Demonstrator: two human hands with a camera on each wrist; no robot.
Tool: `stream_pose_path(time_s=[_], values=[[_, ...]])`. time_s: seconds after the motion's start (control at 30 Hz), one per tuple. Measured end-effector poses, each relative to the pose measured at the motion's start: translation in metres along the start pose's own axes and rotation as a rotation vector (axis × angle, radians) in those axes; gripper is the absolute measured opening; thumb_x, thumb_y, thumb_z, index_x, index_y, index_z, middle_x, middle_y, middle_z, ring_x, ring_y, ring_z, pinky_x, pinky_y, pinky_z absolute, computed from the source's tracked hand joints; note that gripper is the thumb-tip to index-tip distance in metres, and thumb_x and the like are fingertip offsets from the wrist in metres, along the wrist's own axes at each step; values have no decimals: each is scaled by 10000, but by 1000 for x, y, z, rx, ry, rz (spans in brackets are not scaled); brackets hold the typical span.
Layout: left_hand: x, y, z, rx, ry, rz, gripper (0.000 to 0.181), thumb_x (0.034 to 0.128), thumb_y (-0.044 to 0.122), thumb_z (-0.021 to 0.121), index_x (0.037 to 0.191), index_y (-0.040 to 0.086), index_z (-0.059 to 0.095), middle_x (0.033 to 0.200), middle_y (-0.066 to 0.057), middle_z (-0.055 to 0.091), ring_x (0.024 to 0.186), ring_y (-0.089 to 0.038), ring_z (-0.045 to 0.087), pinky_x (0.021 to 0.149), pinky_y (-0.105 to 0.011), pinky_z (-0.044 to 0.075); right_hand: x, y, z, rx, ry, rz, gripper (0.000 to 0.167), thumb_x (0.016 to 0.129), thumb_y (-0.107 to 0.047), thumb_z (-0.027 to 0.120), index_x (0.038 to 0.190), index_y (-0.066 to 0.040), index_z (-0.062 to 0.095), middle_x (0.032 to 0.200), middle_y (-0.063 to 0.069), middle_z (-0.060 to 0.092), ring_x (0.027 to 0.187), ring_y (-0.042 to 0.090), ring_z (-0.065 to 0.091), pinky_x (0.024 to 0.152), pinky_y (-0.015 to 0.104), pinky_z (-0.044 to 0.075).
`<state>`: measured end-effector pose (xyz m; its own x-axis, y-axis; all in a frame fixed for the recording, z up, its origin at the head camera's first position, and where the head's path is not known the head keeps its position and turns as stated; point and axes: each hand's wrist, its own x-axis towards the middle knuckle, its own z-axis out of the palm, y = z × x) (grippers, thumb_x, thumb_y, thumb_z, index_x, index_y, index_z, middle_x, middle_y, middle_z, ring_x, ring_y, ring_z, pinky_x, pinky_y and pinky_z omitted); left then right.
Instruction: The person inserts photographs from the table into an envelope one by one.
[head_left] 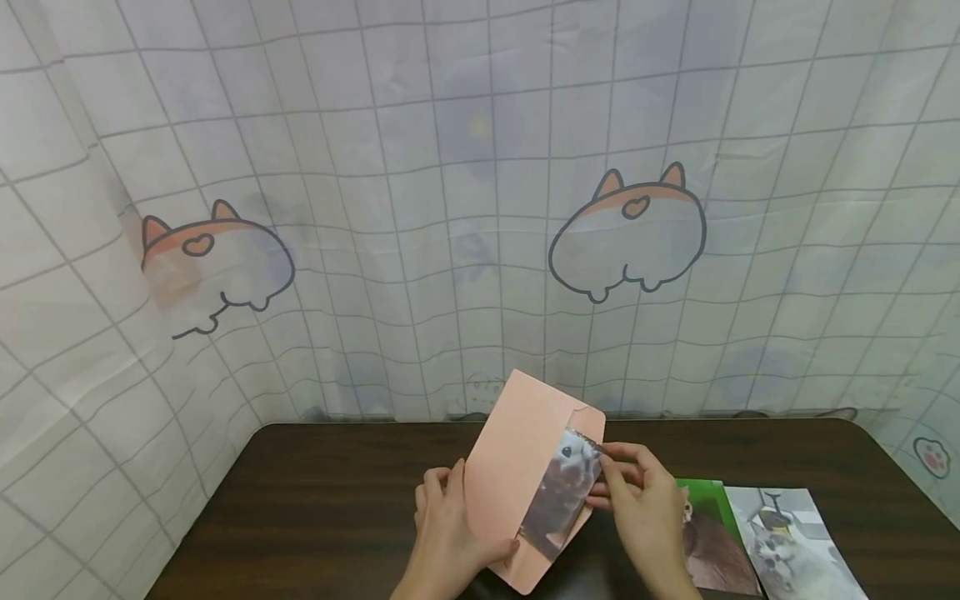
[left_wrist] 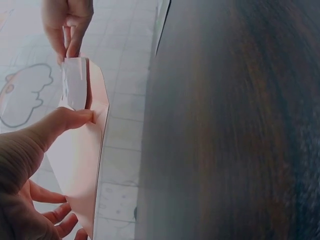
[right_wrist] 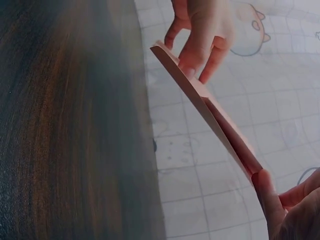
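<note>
A pale pink envelope (head_left: 502,467) is held tilted above the dark table. From its open side sticks a card (head_left: 558,496) printed with a grey, furry animal; the rest of it is hidden inside. My left hand (head_left: 450,533) grips the envelope's left side, the thumb (left_wrist: 75,117) pressing on its front near the opening and the other fingers behind. With thumb and fingertips, my right hand (head_left: 641,508) pinches the card's outer edge. Seen from the right wrist, the envelope (right_wrist: 185,85) is almost edge-on, with a gap along its opening.
To the right of my right hand, a green-topped card (head_left: 716,542) with a brown animal lies on the dark wooden table (head_left: 337,500). Beside it is a pale card (head_left: 787,550) with a cat picture. A white gridded curtain (head_left: 420,208) hangs behind the table.
</note>
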<state>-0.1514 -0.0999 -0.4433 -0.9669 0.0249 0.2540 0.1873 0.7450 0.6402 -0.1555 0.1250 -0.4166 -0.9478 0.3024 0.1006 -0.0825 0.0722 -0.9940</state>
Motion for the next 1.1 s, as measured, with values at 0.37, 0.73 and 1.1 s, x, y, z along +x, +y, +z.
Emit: stream_pose_path(time_s=[0.37, 0.73, 1.1], values=[[2, 0, -2, -43, -31, -52, 1068, 581, 388, 1026, 1450, 4, 537, 1258, -169, 442, 1070, -311, 393, 846, -506, 376, 0, -1, -1, -49, -61, 32, 408, 958, 113, 677, 1356, 74, 597, 1065, 240, 747, 720, 78, 747, 689, 262, 618], [1, 3, 0, -48, -35, -64, 1064, 569, 384, 1018, 1440, -5, 544, 1272, -185, 444, 1099, -335, 396, 888, -547, 405, 0, 0, -1, -64, -45, 39, 452, 928, 154, 681, 1363, 65, 595, 1045, 223, 743, 695, 73, 729, 679, 251, 612], [-1, 5, 3, -52, -40, -61, 1073, 571, 396, 1018, 1455, 25, 536, 1274, -172, 436, 1121, -343, 391, 897, -558, 389, -3, 1, 5, -105, -40, -17, 430, 913, 154, 697, 1324, 49, 625, 997, 216, 745, 651, 70, 714, 649, 235, 601]])
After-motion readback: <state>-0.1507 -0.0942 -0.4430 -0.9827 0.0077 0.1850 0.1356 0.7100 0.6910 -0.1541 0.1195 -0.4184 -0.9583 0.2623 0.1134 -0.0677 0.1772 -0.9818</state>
